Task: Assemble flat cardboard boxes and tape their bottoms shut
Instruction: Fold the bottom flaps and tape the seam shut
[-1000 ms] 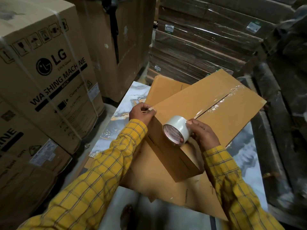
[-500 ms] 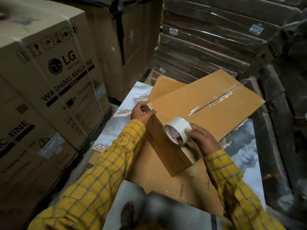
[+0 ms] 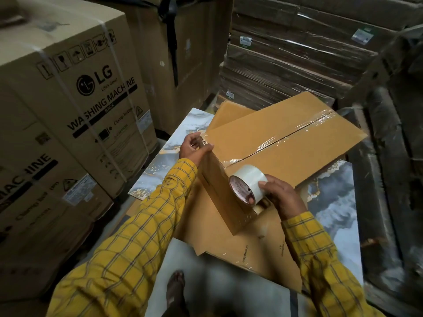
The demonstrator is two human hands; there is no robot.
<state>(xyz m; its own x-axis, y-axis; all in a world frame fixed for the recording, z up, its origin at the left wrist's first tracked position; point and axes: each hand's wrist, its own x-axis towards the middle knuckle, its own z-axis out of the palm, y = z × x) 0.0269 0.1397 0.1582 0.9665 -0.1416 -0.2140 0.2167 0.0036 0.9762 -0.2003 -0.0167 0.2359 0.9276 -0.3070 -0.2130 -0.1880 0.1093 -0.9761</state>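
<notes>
**A:** Where the frame's centre lies, what does the box look like?

**B:** The cardboard box [image 3: 286,143] is plain golden-brown, assembled, its broad flap face turned up. A strip of clear tape [image 3: 281,143], wrinkled and glossy, runs along the seam between the two flaps. It sits on flat cardboard sheets [image 3: 229,234] laid over a marble-patterned table [image 3: 336,202], centre to centre right of the frame.

**A:** Which way does it run?

**B:** Its long axis goes diagonally, from the near end at lower centre up to the far corner at upper right. The taped seam follows that same line. The near end face is narrow and darker, angled toward the lower centre.

**A:** And the hands?

**B:** The left hand [image 3: 194,147], left of centre, grips the box's near left corner, fingers curled over the edge, where shiny tape wraps. The right hand [image 3: 277,195], lower centre right, holds a roll of clear tape [image 3: 248,184] against the near end of the seam, fingers curled round its outer rim. Both sleeves are yellow plaid.

**A:** Anything around?

**B:** Large cartons printed "LG Washing Machine" [image 3: 75,106] fill the left side. Bundled flat cardboard stacks [image 3: 297,53] rise at upper right.
</notes>
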